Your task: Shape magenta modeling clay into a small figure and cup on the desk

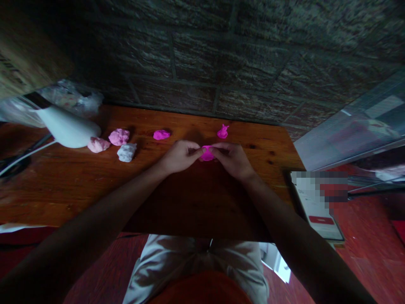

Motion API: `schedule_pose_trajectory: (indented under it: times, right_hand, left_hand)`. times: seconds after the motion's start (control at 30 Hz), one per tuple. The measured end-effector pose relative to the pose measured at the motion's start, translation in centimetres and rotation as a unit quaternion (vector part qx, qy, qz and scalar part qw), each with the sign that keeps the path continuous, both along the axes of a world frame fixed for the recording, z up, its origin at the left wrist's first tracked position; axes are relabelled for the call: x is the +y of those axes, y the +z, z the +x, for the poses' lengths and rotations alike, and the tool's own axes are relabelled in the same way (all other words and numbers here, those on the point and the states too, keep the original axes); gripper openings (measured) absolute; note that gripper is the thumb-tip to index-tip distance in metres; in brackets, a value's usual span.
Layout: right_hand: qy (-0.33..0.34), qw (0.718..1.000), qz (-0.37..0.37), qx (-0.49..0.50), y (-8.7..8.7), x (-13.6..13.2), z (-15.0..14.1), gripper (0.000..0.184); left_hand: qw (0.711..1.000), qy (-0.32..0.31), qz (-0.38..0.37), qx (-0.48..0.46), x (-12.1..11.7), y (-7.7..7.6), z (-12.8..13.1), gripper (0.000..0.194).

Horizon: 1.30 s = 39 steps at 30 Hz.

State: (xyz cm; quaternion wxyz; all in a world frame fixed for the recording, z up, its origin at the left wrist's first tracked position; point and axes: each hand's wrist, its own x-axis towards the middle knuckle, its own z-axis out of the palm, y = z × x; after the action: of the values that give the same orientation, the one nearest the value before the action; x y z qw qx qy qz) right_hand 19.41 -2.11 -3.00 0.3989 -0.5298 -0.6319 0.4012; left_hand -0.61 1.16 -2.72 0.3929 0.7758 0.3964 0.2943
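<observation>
Between both hands, just above the wooden table [104, 185], is a flattened piece of bright pink modelling clay [208, 154]. My left hand [182, 157] pinches its left side between thumb and fingers. On the other side, my right hand [232, 158] grips the right edge the same way. Behind the hands stands a small pink clay figure [222, 131] with pointed bits on top. A lump of the same pink clay [161, 134] lies to the left of it.
Further left sit a pink lump [119, 137], a paler pink lump [98, 145] and a white lump [127, 152]. Near them is a white rounded object [68, 126] with a cable. A phone [319, 211] lies at the right edge; a stone-tiled wall [202, 55] rises behind.
</observation>
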Motion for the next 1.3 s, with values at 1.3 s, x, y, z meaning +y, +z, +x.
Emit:
schedule_pose_trajectory:
  times: [1.3]
  right_hand:
    - [0.002, 0.989, 0.135, -0.061, 0.7, -0.4, 0.0, 0.016]
  left_hand:
    - [0.994, 0.038, 0.085, -0.05, -1.1, 0.4, 0.8, 0.018]
